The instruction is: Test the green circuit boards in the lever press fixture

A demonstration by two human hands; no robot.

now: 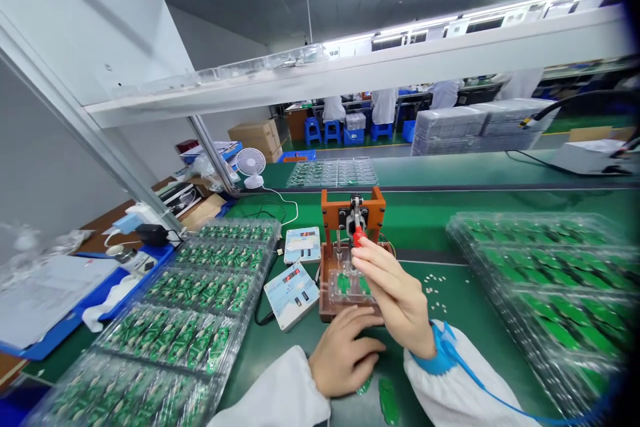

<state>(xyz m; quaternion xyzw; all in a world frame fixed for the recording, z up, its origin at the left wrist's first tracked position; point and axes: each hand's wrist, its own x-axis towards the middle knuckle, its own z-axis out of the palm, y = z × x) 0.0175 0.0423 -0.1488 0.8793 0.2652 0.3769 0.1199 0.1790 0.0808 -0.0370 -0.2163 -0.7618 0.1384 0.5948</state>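
My right hand reaches up to the red handle of a toggle clamp on an orange and brown test fixture. Its fingers lie together against the handle; the thumb side is partly hidden. Below, my left hand rests at the fixture's front edge, fingers stretched and somewhat apart, holding nothing that I can see. Green circuit boards sit under the clear plate of the fixture. A loose green board lies on the bench in front, and another shows partly beneath my left hand.
Two white meter boxes with red digits stand left of the fixture. Clear trays of boards lie at left, more trays at right. Small white pieces are scattered beside my right hand. A blue wrist strap cord trails right.
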